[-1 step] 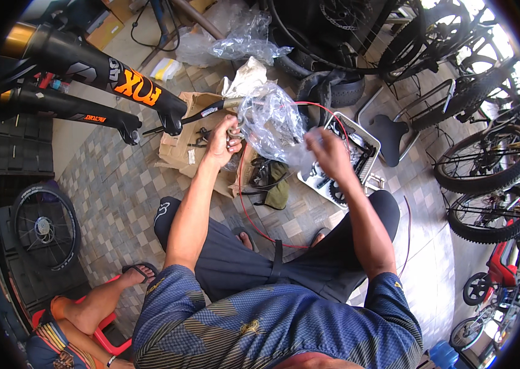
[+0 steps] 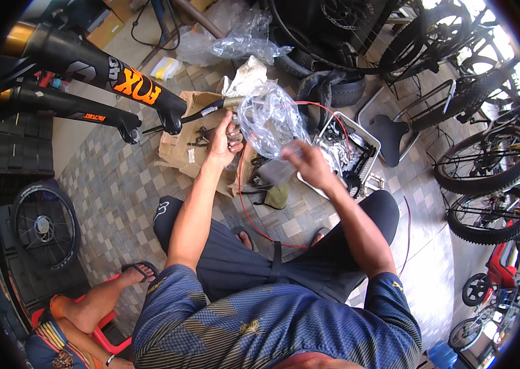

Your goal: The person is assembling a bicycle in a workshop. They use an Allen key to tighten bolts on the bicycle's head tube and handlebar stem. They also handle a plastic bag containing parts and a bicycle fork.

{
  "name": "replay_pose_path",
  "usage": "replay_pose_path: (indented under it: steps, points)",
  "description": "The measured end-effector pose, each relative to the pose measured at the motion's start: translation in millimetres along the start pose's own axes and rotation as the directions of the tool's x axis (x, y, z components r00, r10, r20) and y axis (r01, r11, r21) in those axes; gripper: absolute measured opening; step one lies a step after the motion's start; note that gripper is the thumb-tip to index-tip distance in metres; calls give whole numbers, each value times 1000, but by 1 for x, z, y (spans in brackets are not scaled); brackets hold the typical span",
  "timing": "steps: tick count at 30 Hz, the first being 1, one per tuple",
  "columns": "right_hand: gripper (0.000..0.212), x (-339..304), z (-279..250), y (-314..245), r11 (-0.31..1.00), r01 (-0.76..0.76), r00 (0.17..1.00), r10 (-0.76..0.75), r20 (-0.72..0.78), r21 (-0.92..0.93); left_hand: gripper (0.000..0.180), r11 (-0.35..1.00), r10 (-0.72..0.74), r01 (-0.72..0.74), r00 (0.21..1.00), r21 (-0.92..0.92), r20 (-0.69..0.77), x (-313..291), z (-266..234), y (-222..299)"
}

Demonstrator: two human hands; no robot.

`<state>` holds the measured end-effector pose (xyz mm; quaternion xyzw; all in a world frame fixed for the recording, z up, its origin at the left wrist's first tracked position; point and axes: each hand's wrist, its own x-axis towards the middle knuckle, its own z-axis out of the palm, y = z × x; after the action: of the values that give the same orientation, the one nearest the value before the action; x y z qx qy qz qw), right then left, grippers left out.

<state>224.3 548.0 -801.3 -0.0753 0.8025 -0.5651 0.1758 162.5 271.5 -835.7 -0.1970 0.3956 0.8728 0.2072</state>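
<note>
While both hands, left hand [image 2: 226,138] and right hand [image 2: 309,163], grip the clear plastic bag [image 2: 269,117], a cardboard box [image 2: 183,144] and a white tray [image 2: 349,154] lie beneath on the floor [image 2: 112,184].

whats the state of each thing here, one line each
left hand: gripping the bag's edge
right hand: pinching the bag's lower part
clear plastic bag: crumpled, held up between both hands
cardboard box: torn open, flat on floor
white tray: full of parts
</note>
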Motion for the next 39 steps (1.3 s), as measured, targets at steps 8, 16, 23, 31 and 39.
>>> replay_pose_path:
  steps: [8,16,23,31,39]
  points:
    - [48,12,29,-26,974,71,994,-53,-91,217,33,982,146,-151,988,-114,-56,22,-24,2]
    - [44,7,-13,-40,998,35,993,-40,-114,-48,18,974,-94,62,985,217,141,-13,41,-26]
    - [29,16,1,-16,947,274,927,-214,-308,166,23,945,-77,-10,965,327,251,-59,110,-35]
    - [22,3,-42,-38,902,123,970,-21,-242,414,27,962,89,-152,959,226,269,-32,94,-5]
    - [33,-24,-70,-49,946,-120,986,149,-76,301,36,913,327,-309,945,264,-24,56,15,55]
